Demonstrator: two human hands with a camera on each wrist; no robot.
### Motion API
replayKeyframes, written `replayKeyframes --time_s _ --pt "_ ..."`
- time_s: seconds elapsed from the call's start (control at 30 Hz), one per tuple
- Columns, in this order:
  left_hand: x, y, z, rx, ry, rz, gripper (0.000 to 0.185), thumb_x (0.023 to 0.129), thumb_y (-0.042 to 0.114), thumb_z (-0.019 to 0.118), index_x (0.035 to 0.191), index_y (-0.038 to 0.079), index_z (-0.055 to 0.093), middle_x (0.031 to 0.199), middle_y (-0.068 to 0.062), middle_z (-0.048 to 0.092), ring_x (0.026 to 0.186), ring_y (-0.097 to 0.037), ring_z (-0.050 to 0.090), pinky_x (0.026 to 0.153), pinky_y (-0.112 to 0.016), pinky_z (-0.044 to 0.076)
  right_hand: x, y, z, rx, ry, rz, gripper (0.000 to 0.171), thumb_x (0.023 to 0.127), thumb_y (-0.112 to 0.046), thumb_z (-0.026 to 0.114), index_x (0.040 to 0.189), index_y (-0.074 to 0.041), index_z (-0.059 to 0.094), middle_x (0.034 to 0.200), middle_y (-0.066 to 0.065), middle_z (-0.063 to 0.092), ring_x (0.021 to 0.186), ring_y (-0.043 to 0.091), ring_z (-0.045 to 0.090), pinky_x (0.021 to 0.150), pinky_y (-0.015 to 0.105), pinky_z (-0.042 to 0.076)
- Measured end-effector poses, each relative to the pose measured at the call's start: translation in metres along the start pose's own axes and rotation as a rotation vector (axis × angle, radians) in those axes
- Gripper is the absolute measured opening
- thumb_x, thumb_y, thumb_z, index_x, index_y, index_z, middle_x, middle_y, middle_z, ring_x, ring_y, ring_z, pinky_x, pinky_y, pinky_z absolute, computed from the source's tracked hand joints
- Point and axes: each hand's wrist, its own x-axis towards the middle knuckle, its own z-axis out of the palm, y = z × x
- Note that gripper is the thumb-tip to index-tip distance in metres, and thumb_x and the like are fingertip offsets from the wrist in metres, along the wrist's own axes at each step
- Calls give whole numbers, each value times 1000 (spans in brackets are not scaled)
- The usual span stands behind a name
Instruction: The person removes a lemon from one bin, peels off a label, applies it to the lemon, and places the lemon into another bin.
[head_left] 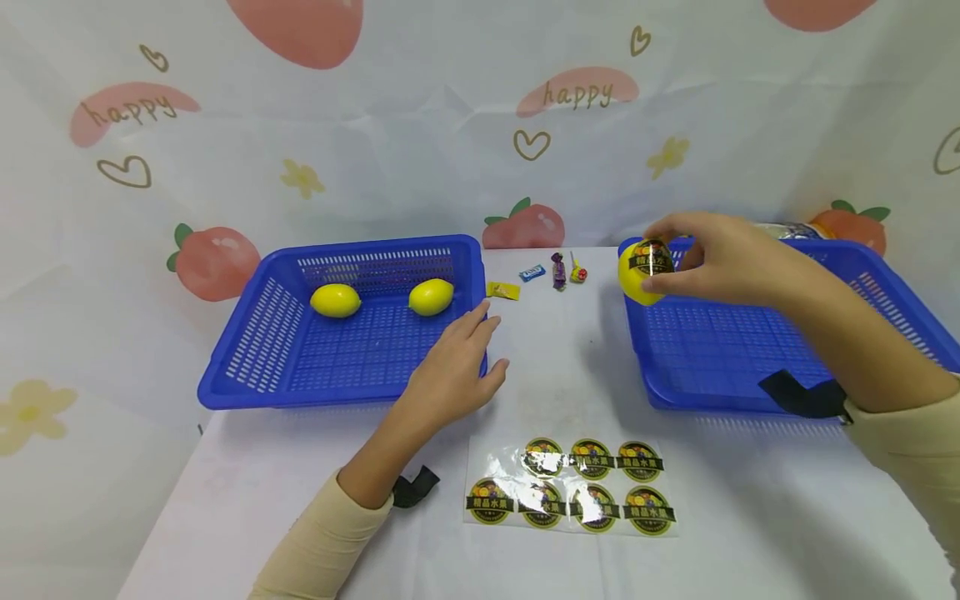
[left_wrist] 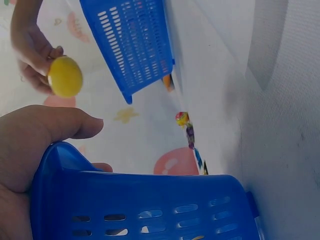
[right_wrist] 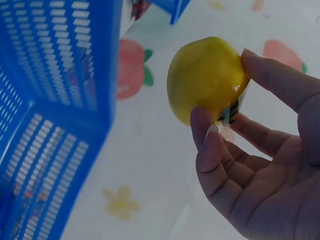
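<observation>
My right hand pinches a yellow lemon between thumb and fingers, raised over the near-left corner area of the right blue basket. A round black and gold sticker is on the lemon's side; in the right wrist view only its edge shows beside the fingers. At the right wall of the left blue basket, my left hand has its fingers spread and thumb apart, overlapping the rim. Two more lemons, one on the left and one on the right, lie inside that left basket.
A clear sheet of round stickers lies on the white table in front. Between the baskets, towards the back, are a yellow packet, a blue wrapped candy, a purple one and a lollipop. A patterned cloth hangs behind.
</observation>
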Motion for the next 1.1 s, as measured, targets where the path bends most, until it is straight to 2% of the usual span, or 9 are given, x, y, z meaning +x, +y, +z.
replayKeyframes --time_s 0.27,0.5,0.67,0.9,1.1 --pt "0 0 0 6 4 10 57 97 27 65 145 0 49 159 -15 34 143 -33 35 115 -45 30 18 29 -7 -46 -33 52 61 87 -35 79 132 0 56 124 27 58 94 37 65 76 48 53" --pt "0 0 0 15 -6 -2 58 97 28 64 146 2 48 159 -14 33 143 -33 34 116 -44 30 31 52 -5 -126 -51 27 62 84 -34 82 125 6 59 122 32 60 114 47 53 92 64 42" --pt "0 1 0 18 -13 -8 59 97 28 64 147 2 48 159 -14 33 143 -33 35 115 -44 30 41 66 5 -166 -84 13 60 82 -33 84 121 8 62 115 29 64 108 46 57 88 61 45" --pt "-1 2 0 22 -12 -11 59 97 29 64 147 2 48 159 -14 33 143 -32 35 115 -44 30 52 76 27 -192 -125 58 57 81 -30 83 117 9 61 110 29 65 101 45 60 84 61 48" --pt "0 1 0 28 -8 -6 59 97 29 65 146 1 49 159 -14 34 142 -32 36 115 -44 30 57 77 41 -224 -134 47 52 79 -26 84 114 6 64 97 18 68 91 37 62 79 57 50"
